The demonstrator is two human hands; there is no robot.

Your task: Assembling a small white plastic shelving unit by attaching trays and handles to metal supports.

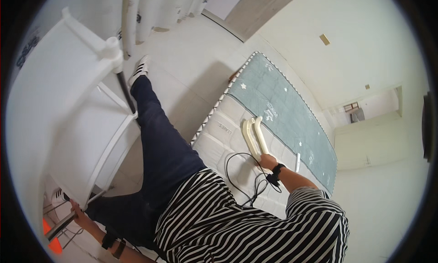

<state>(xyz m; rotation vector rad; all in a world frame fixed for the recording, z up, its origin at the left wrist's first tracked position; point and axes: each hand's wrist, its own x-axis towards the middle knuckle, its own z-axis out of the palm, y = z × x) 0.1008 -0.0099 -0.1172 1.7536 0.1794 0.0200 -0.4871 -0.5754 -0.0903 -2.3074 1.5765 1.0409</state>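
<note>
My right hand [268, 162] is closed round the near ends of cream, curved plastic bars [250, 136] above the mattress. Whether these are separate bars or one bent piece I cannot tell. At the lower left, my left hand [79, 214] grips a grey metal pole [61, 226] beside a white tiered rack [59, 121]. The rack has wide plastic shelves, and a dark pole [124, 92] joins its tiers near my leg. Both wrists wear black straps, and a black cable [228, 165] loops beside my right forearm.
A mattress [219, 126] with a pale and blue-green cover fills the right middle. A small white strip [298, 162] lies on it. Patterned curtains [155, 10] hang at the back left. Something orange [52, 238] shows below the rack. My feet stand apart on pale floor tiles [175, 62].
</note>
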